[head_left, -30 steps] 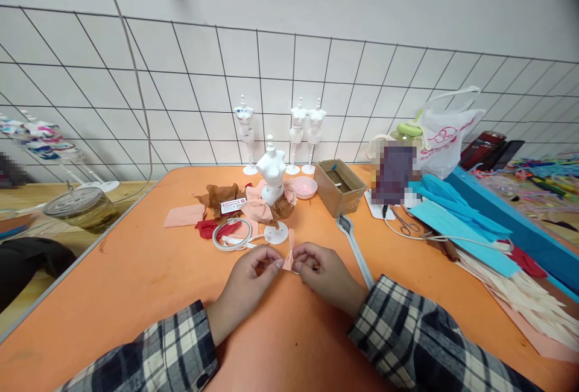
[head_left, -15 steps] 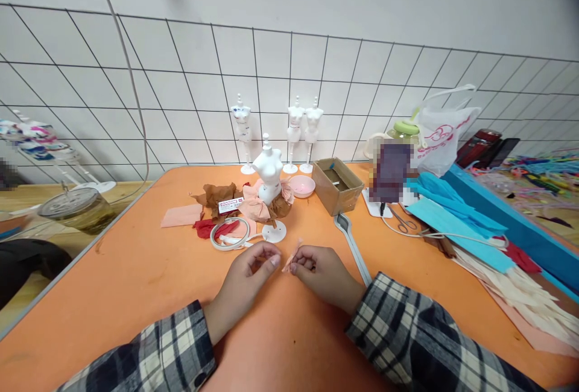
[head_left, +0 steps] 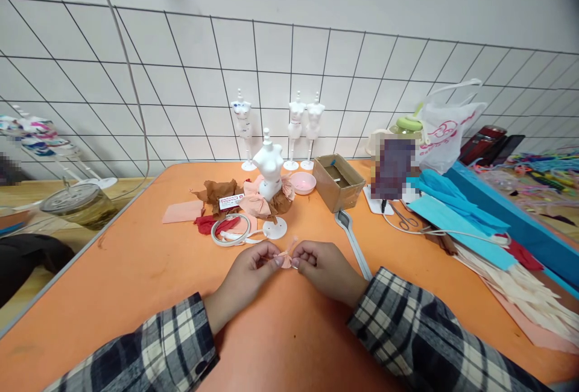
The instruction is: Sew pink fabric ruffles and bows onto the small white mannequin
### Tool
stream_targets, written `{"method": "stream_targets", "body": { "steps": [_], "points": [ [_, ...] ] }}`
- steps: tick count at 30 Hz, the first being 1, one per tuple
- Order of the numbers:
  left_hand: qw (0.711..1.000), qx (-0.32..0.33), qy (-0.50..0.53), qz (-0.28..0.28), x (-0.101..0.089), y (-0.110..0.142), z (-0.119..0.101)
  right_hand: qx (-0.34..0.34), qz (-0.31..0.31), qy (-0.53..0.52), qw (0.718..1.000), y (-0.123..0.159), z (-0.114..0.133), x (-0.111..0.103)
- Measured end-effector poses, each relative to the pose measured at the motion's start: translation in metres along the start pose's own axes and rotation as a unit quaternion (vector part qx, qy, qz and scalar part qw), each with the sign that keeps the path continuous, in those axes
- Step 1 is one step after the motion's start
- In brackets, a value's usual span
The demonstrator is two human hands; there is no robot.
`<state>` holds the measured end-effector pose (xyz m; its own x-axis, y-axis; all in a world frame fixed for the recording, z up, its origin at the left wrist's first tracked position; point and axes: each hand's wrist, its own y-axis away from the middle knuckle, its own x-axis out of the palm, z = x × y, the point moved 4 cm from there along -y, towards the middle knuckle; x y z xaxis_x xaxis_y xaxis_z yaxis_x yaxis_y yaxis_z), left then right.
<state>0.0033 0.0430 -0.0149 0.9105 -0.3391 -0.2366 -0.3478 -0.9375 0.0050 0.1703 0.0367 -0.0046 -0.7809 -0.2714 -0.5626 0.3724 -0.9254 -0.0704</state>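
Both my hands rest on the orange table [head_left: 136, 271] and pinch a small pink crepe-paper piece [head_left: 286, 256] between them. My left hand [head_left: 253, 271] grips its left side with thumb and forefinger. My right hand [head_left: 323, 268] grips its right side the same way. Just behind stands a white mini mannequin [head_left: 270, 169] on a round base, wrapped in pink and brown paper. A roll of double-sided tape [head_left: 230, 230] lies to its left, beside red and brown paper scraps [head_left: 216, 196].
Three more small mannequins [head_left: 296, 129] stand by the wire grid wall. A pink dish [head_left: 303, 183], a cardboard box [head_left: 338, 183], scissors [head_left: 404, 218] and stacked blue and cream crepe paper [head_left: 456, 220] lie right. A grey tool [head_left: 355, 244] lies beside my right hand. A glass jar [head_left: 79, 205] stands left.
My left hand let go of the pink piece half a second ago, then closed on it again; the piece now lies more level between both hands.
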Motion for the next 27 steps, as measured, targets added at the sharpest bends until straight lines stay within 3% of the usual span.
{"method": "stream_targets", "body": {
  "steps": [9, 13, 17, 21, 24, 27],
  "points": [
    [1.000, 0.005, 0.004, 0.011, -0.002, 0.002, -0.002, -0.012, -0.047, 0.027, 0.998, 0.001, 0.002, -0.006],
    [0.999, 0.033, -0.012, 0.025, 0.001, 0.004, -0.011, -0.029, -0.018, 0.031, 0.999, 0.002, 0.003, -0.003],
    [0.999, 0.000, -0.025, 0.044, 0.005, 0.003, -0.011, -0.049, -0.010, 0.040, 0.998, 0.004, 0.005, -0.001],
    [0.999, 0.016, 0.025, -0.017, -0.005, 0.002, -0.008, -0.058, -0.041, 0.043, 0.997, 0.002, 0.007, -0.006],
    [0.995, 0.067, 0.061, -0.047, -0.014, 0.002, -0.008, -0.036, -0.038, -0.017, 0.998, 0.001, 0.006, -0.006],
    [0.992, 0.126, -0.010, 0.004, -0.010, 0.004, -0.015, 0.026, -0.008, -0.166, 0.986, 0.001, 0.006, -0.001]
  ]
}}
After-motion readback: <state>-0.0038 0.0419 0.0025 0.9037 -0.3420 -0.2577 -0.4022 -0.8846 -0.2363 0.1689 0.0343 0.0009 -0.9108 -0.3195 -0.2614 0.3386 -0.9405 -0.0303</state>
